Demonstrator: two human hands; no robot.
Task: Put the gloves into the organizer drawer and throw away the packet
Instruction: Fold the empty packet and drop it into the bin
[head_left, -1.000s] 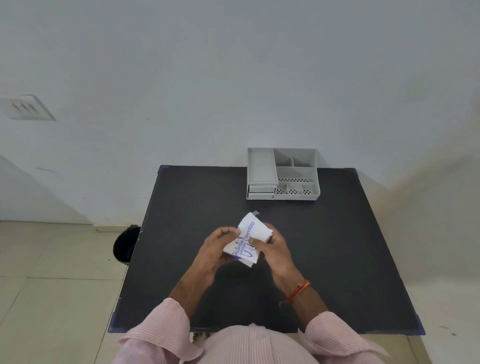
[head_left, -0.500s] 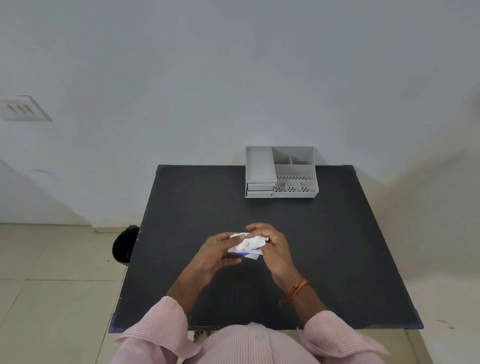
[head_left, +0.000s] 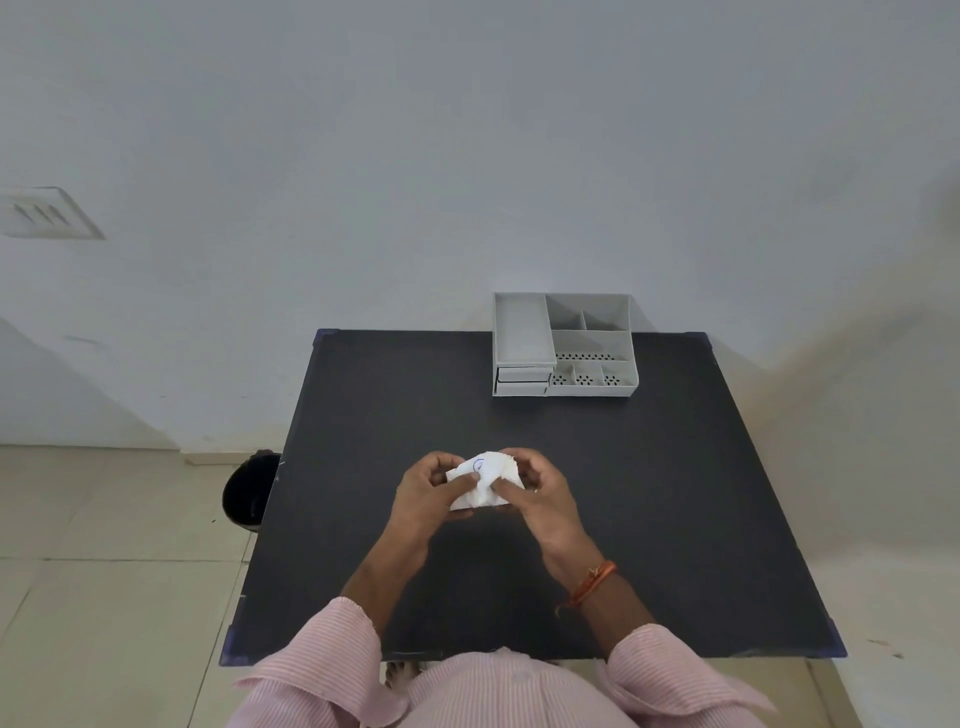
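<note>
A white paper packet (head_left: 485, 480) with blue print is held crumpled between both hands just above the middle of the black table (head_left: 649, 519). My left hand (head_left: 423, 493) grips its left side and my right hand (head_left: 535, 491) grips its right side, thumbs pressed on top. Whether gloves are inside the packet is hidden. The grey organizer (head_left: 563, 345) stands at the table's far edge, right of centre, with two small drawers (head_left: 522, 381) shut at its front left.
A black bin (head_left: 249, 491) stands on the tiled floor beside the table's left edge. A white wall rises behind the table. My pink striped sleeves fill the bottom of the view.
The packet went from flat and upright, with its print readable, to bunched up between both hands. The hands closed in around it and stayed over the table's middle.
</note>
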